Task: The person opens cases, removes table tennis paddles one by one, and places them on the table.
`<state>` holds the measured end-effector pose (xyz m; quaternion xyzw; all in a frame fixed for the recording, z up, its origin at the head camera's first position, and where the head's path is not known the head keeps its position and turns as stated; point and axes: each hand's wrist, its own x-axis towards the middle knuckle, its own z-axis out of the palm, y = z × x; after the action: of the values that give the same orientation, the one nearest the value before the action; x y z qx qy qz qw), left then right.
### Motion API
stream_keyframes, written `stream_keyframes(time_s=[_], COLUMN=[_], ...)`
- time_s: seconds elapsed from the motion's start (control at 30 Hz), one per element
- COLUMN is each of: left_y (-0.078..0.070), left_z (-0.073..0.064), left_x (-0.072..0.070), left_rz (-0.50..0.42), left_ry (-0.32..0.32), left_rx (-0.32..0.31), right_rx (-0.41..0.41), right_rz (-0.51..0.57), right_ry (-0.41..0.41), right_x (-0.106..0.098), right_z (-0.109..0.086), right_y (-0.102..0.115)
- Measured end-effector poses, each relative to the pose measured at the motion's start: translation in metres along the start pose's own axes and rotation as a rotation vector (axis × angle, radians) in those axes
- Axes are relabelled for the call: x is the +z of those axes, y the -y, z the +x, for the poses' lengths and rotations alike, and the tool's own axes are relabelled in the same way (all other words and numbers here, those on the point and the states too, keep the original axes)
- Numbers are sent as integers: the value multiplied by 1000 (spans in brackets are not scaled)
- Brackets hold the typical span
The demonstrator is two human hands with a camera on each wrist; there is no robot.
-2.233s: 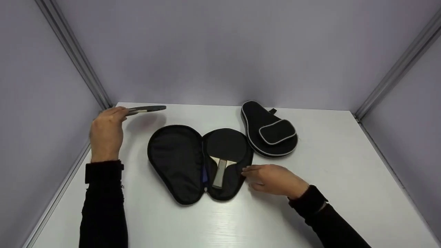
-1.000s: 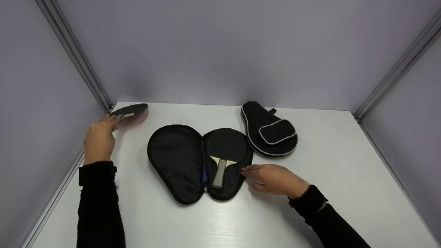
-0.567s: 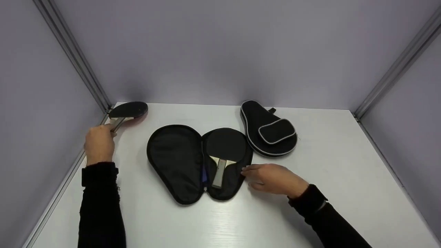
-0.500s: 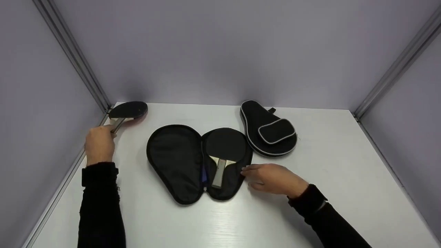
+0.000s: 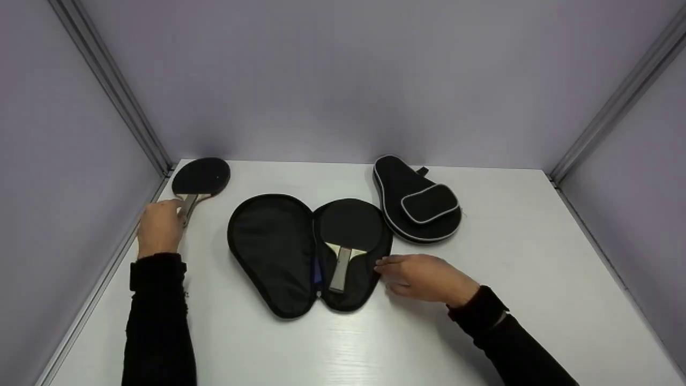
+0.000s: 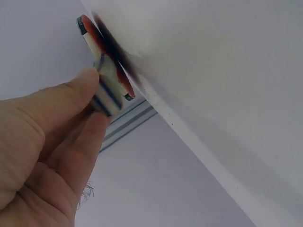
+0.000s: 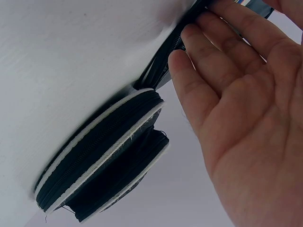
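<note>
At the back left corner of the table, my left hand pinches the handle of a table tennis paddle, its black face upward. The left wrist view shows thumb and fingers around the striped handle, and the red underside close over the white surface. A black zip case lies unfolded in the middle. Its right half holds a second black paddle, handle toward me. My right hand rests its extended fingers at the right edge of that half; in the right wrist view the palm shows, holding nothing.
Behind my right hand lies a closed black paddle case with white piping and a small pocket, close against the unfolded one. Grey walls bound the white table at the back and both sides.
My left hand has moved left with its paddle, lowering it in the back corner. The blade has turned from nearly edge-on to lying flatter, handle toward me. My right hand stays put.
</note>
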<state>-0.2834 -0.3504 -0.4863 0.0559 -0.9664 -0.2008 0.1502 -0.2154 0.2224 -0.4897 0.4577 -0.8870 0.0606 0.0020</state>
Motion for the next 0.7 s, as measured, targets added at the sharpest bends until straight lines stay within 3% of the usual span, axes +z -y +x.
stream_keyframes(time_s=[0.17,0.33,0.7], left_y=[-8,-26,-88], left_z=[0,1,-6], left_x=[-6,-16,-35], left_rz=[-24,-23,-20], left_ry=[6,-14,7], left_rx=[14,68,203], right_rx=[1,-4,-4], right_rz=[-3,-3,10], right_ry=[-5,-9,-1], right_x=[0,0,0], right_z=[0,0,1], right_y=[0,0,0])
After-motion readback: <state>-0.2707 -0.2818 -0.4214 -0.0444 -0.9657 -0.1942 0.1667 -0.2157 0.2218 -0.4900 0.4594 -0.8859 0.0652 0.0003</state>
